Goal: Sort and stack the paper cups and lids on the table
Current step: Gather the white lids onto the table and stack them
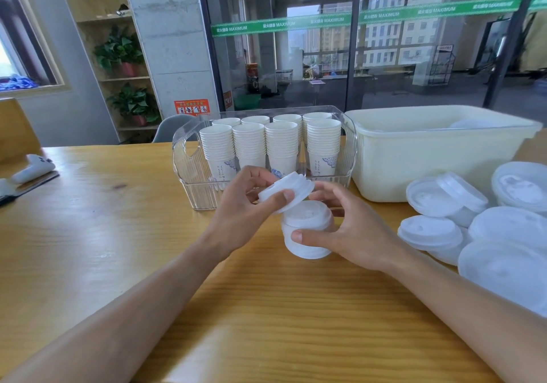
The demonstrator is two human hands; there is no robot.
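Observation:
My left hand pinches a single white plastic lid, tilted, just above a short stack of white lids standing on the wooden table. My right hand grips that stack from the right, thumb on its front. Several stacks of white paper cups stand inside a clear plastic bin behind my hands. More loose white lids lie in a heap at the right.
A cream plastic tub sits at the back right beside the clear bin, with white lids partly visible inside. A white device lies on a dark pad at the table's left edge. A grey chair stands behind the table.

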